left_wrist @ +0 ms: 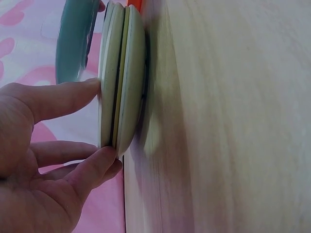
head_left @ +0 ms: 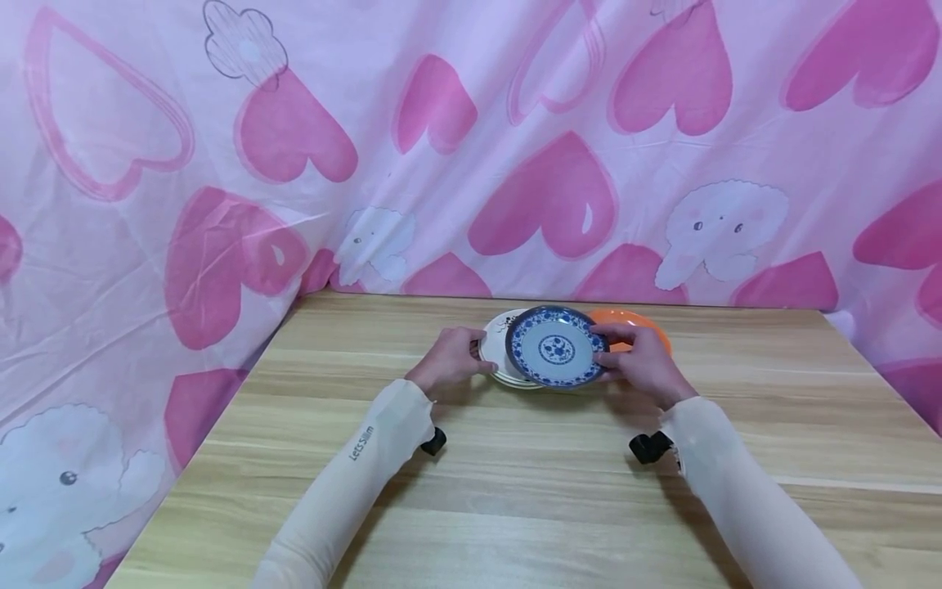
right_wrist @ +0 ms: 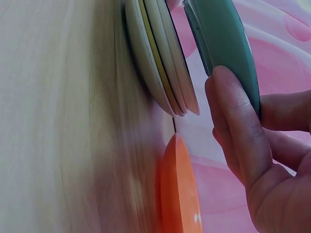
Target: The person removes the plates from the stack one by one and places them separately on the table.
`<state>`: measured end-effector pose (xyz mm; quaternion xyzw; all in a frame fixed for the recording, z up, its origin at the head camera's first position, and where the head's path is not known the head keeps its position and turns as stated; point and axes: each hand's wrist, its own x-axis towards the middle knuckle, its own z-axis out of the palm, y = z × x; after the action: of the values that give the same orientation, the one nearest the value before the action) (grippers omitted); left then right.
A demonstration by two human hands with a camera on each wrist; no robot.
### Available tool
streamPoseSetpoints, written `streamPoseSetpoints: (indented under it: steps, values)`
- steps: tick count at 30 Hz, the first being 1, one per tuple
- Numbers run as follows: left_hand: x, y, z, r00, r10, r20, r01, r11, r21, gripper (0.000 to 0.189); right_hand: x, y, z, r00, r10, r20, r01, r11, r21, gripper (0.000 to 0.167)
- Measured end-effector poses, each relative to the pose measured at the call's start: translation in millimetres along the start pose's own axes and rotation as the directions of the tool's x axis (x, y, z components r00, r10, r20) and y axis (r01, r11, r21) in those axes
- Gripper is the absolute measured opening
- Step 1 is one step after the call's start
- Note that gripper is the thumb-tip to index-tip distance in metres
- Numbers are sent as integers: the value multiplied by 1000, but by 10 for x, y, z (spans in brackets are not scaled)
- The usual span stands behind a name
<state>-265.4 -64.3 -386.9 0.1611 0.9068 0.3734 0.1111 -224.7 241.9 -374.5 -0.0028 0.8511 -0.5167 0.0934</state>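
On the far part of the table (head_left: 515, 523), a plate stack (head_left: 496, 340), orange plate (head_left: 633, 316) just right of it. Blue plate (head_left: 553, 350) raised above the plate stack's right side, its right rim pinched in the right hand (head_left: 648, 360); left hand (head_left: 450, 358) grips the plate stack at its left edge.

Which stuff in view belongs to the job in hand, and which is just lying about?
In the job:
- blue-and-white plate, held above the stack by the right hand
- plate stack, gripped at its edge by the left hand

Apparently just there:
- orange plate, untouched; could yet be used
- table, only a surface
- pink cloth, backdrop
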Motion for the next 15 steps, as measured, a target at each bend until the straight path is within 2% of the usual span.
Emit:
streamPoseSetpoints:
  steps: [9, 15]
  values:
    - [13, -7, -15, 1000, 24, -8, -23, 998, 57, 37, -63, 29, -113, 999, 29, 14, -29, 999, -27, 58]
    - [30, -11, -5, 1000, 13, -6, -13, 999, 52, 34, -100, 59, -171, 999, 42, 33, -40, 997, -69, 58]
